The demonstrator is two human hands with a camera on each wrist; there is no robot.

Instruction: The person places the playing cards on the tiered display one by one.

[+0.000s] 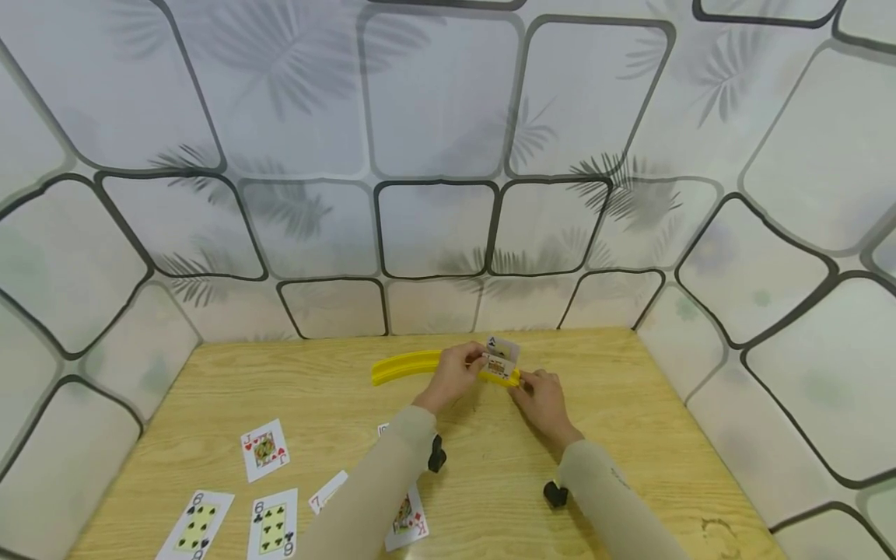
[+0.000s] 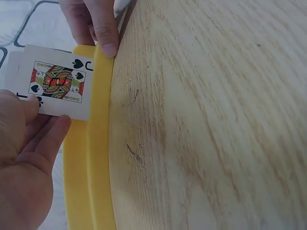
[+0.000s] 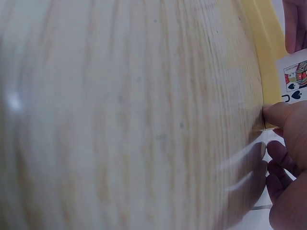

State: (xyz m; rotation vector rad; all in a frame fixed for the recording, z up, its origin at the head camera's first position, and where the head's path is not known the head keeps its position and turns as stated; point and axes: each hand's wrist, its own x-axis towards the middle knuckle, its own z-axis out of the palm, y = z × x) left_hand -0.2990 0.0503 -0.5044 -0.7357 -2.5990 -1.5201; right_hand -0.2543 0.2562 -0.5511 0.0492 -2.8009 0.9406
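A curved yellow card holder [image 1: 406, 365] lies at the back of the wooden table. My left hand [image 1: 456, 376] pinches a jack of spades [image 2: 57, 82] by its side, and the card's lower edge meets the holder's groove. Another card [image 1: 505, 347] with a black suit mark stands behind the jack, its face partly covered. At the holder's right end, my right hand [image 1: 542, 400] grips the yellow rim between thumb and fingers. In the right wrist view, the thumb and jack [image 3: 298, 79] show close together by the holder [image 3: 268, 48].
Face-up cards lie at the table's front left: a jack of hearts [image 1: 264, 449], two sixes [image 1: 196, 527] [image 1: 273, 525], a seven [image 1: 327, 491], and a king of diamonds [image 1: 407, 523] partly under the left sleeve. Patterned walls [image 1: 434, 225] close off the back and sides.
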